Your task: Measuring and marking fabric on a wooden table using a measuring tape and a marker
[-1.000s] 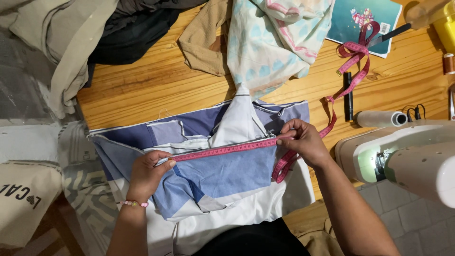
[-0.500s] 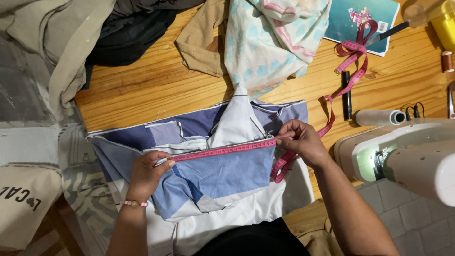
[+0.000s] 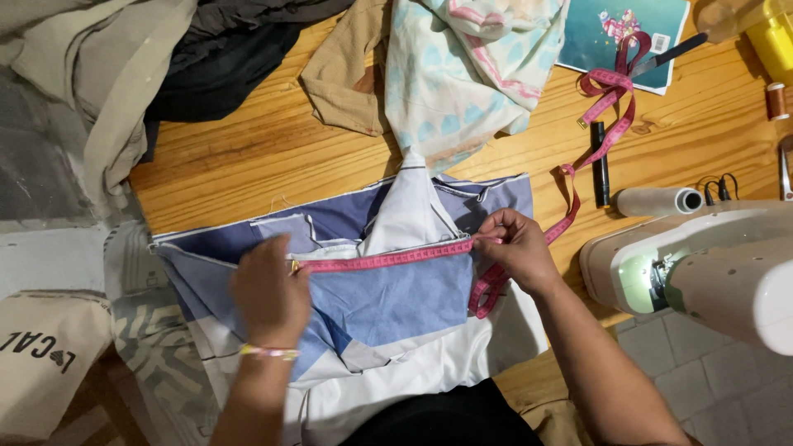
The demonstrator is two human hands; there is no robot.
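Note:
A pink measuring tape (image 3: pixel 388 260) is stretched flat across a blue and white folded cloth (image 3: pixel 388 301) on the wooden table (image 3: pixel 248 165). My left hand (image 3: pixel 268 293) pins the tape's metal end at the left of the cloth. My right hand (image 3: pixel 516 248) pinches the tape at the cloth's right edge. The rest of the tape trails away to the upper right, past a black pen (image 3: pixel 600 161). A white pointed flap of cloth rises above the tape's middle.
A white sewing machine (image 3: pixel 702 264) stands at the right. Piled fabrics lie at the back: beige (image 3: pixel 107 74), black (image 3: pixel 223 58), tan (image 3: pixel 347 74), pale patterned (image 3: pixel 462 66). A teal booklet (image 3: pixel 628 33), white thread cone (image 3: pixel 657 201) and brown spool (image 3: pixel 776 101) sit far right.
My left hand has shifted slightly along the cloth's left part, still holding the tape end. The right hand and the tape stay in place.

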